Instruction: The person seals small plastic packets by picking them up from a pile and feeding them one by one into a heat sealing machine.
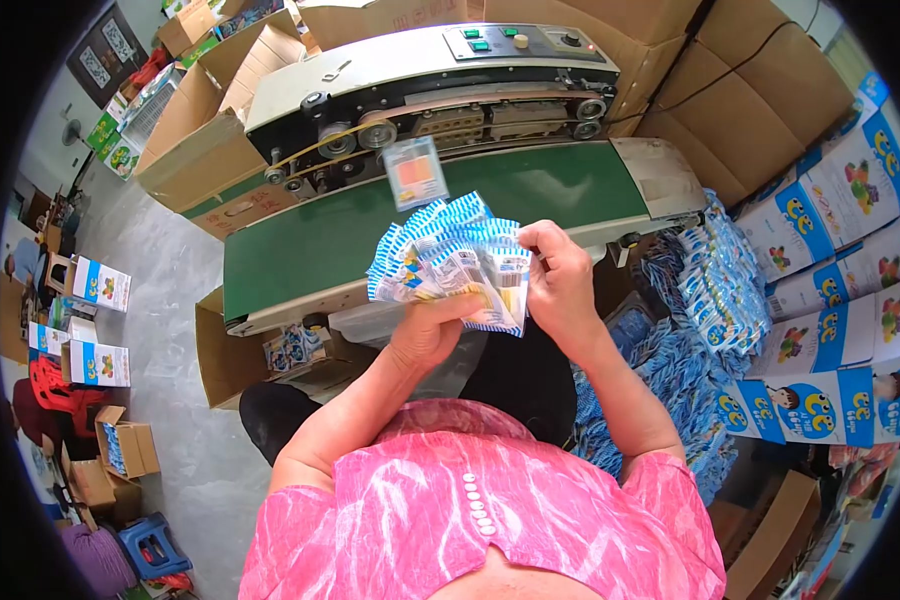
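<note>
My left hand (pixel 432 328) is closed around the lower side of a fanned stack of blue-and-white striped snack packets (pixel 425 245), thumb on top. My right hand (pixel 560 272) pinches the right edge of the front packet, fingers curled at its top corner. These packets are held in front of a band sealing machine (pixel 370 75) with a green conveyor belt (pixel 545 185). Just beyond them, a small clear packet with an orange patch (pixel 416 172) sits at the machine's front, over the belt. My fingers partly cover the front packets.
To my right lie a heap of blue-and-white packets (pixel 720 285) and stacked printed cartons (pixel 830 320). An opened cardboard box (pixel 225 360) stands under the belt's left end. Further left on the floor are a red stool (pixel 58 395) and a blue stool (pixel 155 545).
</note>
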Action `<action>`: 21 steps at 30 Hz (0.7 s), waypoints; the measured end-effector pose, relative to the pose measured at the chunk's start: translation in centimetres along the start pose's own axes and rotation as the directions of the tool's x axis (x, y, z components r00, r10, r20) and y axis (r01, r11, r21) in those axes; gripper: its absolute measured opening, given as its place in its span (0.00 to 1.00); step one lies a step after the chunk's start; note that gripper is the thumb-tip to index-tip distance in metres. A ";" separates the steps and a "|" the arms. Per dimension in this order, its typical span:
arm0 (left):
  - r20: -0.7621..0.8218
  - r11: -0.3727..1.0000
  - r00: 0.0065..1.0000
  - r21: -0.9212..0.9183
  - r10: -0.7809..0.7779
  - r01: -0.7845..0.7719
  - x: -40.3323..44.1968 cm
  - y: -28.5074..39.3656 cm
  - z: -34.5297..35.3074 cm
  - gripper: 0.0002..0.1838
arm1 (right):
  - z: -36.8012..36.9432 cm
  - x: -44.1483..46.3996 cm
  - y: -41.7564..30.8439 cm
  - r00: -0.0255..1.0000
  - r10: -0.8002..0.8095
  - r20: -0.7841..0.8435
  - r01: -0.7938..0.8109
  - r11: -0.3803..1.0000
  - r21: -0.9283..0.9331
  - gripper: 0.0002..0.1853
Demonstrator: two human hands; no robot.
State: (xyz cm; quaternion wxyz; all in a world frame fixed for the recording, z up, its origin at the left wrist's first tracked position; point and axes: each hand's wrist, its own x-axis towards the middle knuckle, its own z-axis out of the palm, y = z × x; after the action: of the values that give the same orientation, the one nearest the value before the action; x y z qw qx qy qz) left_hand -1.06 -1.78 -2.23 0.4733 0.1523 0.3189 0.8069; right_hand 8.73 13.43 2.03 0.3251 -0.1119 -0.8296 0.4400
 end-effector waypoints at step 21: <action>0.040 0.999 0.999 0.037 -0.008 0.006 1.5 -0.9 0.4 0.24 | -13.4 7.0 11.7 0.775 0.574 -0.265 -0.459 0.799 0.390 0.10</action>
State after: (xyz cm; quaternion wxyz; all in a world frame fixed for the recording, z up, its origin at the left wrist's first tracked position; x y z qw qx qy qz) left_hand -0.98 0.01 -2.60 0.4796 0.1760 0.3249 0.7959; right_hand 10.79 32.42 1.12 0.3533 -0.3676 -0.6112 0.6054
